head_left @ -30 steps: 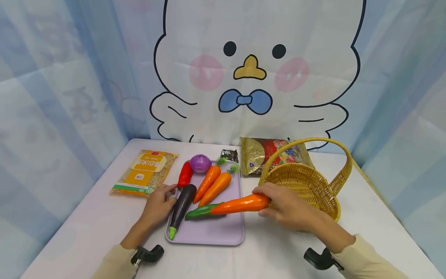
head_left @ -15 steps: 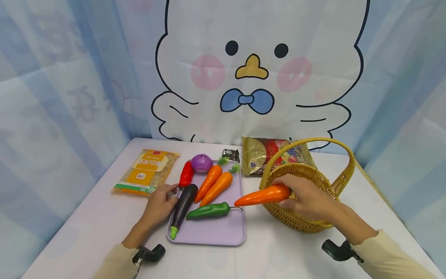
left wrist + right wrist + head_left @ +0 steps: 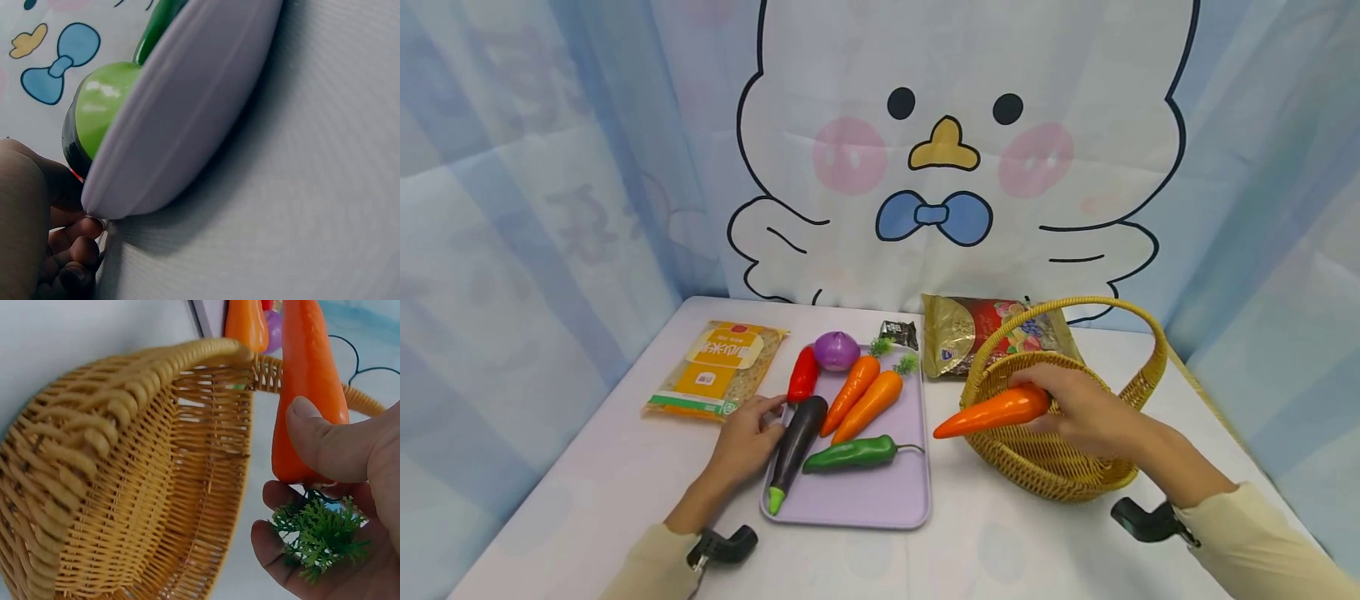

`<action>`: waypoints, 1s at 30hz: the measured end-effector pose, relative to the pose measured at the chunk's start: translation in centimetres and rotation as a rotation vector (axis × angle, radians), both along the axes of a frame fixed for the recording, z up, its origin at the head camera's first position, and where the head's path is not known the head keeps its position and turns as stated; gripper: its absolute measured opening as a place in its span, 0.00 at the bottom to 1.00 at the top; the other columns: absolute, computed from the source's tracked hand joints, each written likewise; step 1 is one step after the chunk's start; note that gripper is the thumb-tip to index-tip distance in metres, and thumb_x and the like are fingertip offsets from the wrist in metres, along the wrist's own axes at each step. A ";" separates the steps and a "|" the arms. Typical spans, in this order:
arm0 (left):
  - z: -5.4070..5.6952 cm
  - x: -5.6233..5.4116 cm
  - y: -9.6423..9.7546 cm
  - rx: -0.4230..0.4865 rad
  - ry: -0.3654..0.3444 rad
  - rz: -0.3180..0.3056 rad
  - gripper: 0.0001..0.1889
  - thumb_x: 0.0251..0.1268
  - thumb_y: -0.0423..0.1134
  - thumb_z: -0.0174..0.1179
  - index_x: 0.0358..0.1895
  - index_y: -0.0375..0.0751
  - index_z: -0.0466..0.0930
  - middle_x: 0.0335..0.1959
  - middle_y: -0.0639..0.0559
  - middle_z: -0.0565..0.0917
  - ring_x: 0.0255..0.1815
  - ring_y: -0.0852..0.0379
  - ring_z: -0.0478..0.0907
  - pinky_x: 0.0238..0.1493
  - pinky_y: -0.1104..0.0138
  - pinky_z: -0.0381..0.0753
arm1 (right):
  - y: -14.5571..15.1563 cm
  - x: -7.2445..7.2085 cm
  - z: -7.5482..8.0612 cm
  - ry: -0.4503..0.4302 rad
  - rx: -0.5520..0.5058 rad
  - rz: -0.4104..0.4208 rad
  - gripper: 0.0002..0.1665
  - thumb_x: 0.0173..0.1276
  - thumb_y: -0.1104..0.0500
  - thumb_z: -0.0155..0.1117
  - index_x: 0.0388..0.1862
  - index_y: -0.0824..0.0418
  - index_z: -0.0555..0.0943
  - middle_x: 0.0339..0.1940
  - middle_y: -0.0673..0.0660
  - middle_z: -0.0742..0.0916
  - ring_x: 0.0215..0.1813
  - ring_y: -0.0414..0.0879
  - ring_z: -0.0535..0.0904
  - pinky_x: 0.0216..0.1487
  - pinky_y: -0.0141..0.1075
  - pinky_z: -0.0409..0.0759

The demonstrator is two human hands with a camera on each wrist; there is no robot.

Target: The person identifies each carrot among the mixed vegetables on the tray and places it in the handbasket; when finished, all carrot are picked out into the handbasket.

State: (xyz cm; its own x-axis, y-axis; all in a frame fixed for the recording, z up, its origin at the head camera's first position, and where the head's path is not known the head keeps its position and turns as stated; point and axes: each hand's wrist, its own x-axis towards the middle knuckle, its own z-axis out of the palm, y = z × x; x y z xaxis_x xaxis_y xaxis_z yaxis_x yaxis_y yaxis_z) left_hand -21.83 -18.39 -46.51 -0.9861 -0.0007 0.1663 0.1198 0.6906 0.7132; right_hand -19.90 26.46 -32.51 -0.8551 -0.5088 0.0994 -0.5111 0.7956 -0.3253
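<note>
My right hand (image 3: 1078, 408) grips an orange carrot (image 3: 992, 412) by its thick end, over the near left rim of a yellow wicker basket (image 3: 1037, 471). In the right wrist view the thumb presses the carrot, whose green leafy top (image 3: 325, 534) hangs beside the fingers. My left hand (image 3: 745, 437) pinches the left edge of a lilac tray (image 3: 865, 504). On this tray lie a dark eggplant (image 3: 796, 442), a green chili pepper (image 3: 857, 452), two more carrots (image 3: 868, 406), a red pepper (image 3: 802, 375) and a purple onion (image 3: 836, 351).
A yellow bag of grain (image 3: 718, 371) lies left of the tray. Behind the basket is a red and gold packet (image 3: 958, 333), with a small black packet (image 3: 898, 334) at the tray's back right corner. A printed curtain (image 3: 925, 267) closes off the table's back.
My right hand has carried the carrot rightward, away from above the green chili pepper and over to the basket's rim. The left hand keeps its hold on the tray's edge.
</note>
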 end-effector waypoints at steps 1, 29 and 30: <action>0.0 0.0 0.0 -0.002 -0.001 0.000 0.25 0.61 0.32 0.59 0.64 0.35 0.80 0.45 0.46 0.81 0.31 0.53 0.69 0.32 0.67 0.69 | 0.2 -0.1 0.1 -0.006 -0.001 -0.004 0.30 0.58 0.67 0.76 0.60 0.59 0.78 0.51 0.52 0.83 0.49 0.49 0.77 0.54 0.53 0.79; 0.1 0.1 0.1 -0.006 0.004 -0.001 0.25 0.61 0.31 0.58 0.64 0.35 0.80 0.45 0.46 0.81 0.31 0.53 0.70 0.32 0.66 0.69 | 4.9 -4.8 -0.5 -0.107 0.016 -0.127 0.32 0.55 0.71 0.75 0.61 0.66 0.78 0.54 0.66 0.83 0.48 0.57 0.78 0.56 0.61 0.76; 0.1 0.1 0.1 -0.006 0.004 -0.002 0.25 0.61 0.31 0.58 0.64 0.35 0.80 0.45 0.46 0.81 0.31 0.53 0.70 0.32 0.66 0.69 | 4.9 -4.9 -0.6 -0.115 0.016 -0.132 0.32 0.56 0.71 0.75 0.61 0.66 0.78 0.54 0.66 0.83 0.48 0.57 0.78 0.56 0.61 0.76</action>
